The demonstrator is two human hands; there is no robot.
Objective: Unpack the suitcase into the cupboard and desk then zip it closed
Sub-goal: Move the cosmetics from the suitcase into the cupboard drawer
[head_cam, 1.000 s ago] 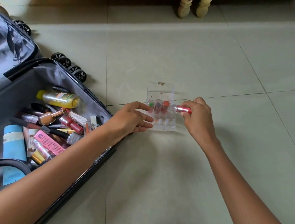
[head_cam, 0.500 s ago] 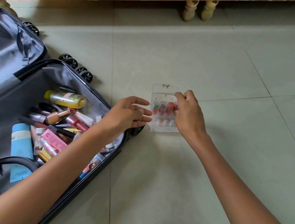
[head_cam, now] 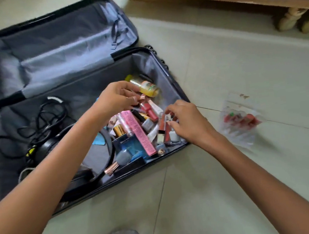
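Cosmetics pile (head_cam: 138, 134) sits in right end of open black suitcase (head_cam: 81, 90), mid-frame, directly under both hands. Left hand (head_cam: 118, 99) fingers curl at rose-gold cap (head_cam: 141, 98), right hand (head_cam: 187, 122) over small bottles (head_cam: 173, 136); grips unclear.

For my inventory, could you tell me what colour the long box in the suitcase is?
The long box is pink, seen best in the head view.

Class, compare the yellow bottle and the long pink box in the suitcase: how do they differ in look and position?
The yellow bottle is rounded and see-through; the pink box is flat-sided, opaque and printed. The bottle lies near the suitcase's far right corner, by the left hand; the box lies nearer the middle of the pile. Both lie on their sides inside the suitcase.
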